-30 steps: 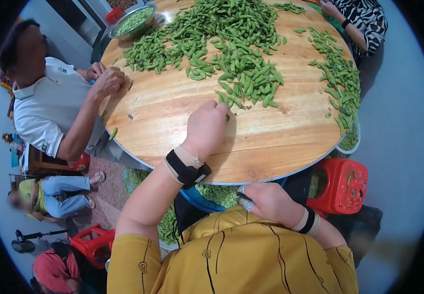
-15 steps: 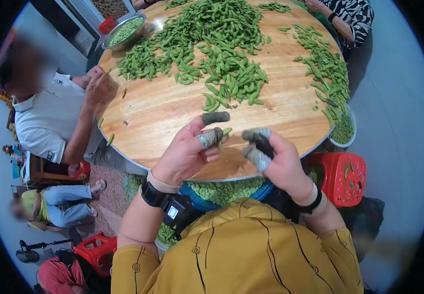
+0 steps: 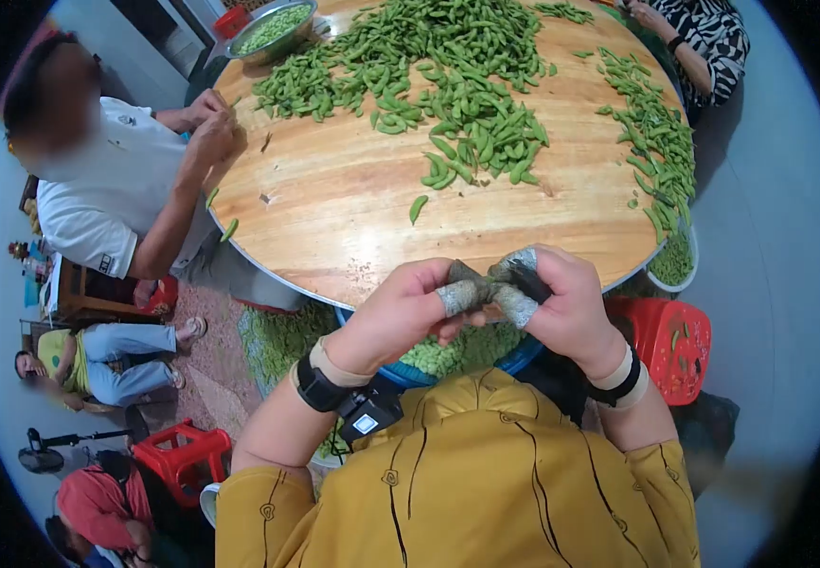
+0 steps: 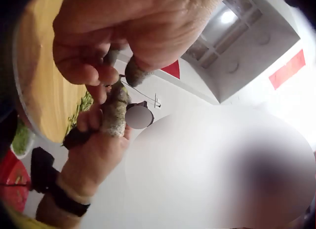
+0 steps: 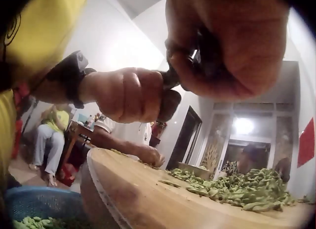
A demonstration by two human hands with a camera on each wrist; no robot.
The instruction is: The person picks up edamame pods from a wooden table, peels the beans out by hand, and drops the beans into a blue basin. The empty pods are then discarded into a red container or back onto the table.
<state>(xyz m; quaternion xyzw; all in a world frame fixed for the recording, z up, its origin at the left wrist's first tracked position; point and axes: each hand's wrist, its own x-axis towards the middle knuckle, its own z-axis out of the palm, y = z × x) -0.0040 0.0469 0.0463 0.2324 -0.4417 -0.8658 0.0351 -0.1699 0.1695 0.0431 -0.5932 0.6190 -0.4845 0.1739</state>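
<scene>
In the head view, my left hand and right hand meet above the table's near edge, thumbs and forefingers pinched together. Grey coverings wrap several fingertips. A green pod is pinched there, almost wholly hidden by the fingers. In the left wrist view, the left hand curls over the right hand's fingertips; the right wrist view shows the right hand curled beside the left hand. A lone green pod lies on the wooden table, short of the large pod pile.
Below my hands is a blue basket of shelled beans. A metal bowl stands at the far left. More pods line the right edge, near a red stool. One person sits left of the table; another is at the far right.
My left hand first lifted off the table with a pod, then moved nearer my body. The right hand rose from my lap, and their fingertips came together. The lone pod on the table is now uncovered.
</scene>
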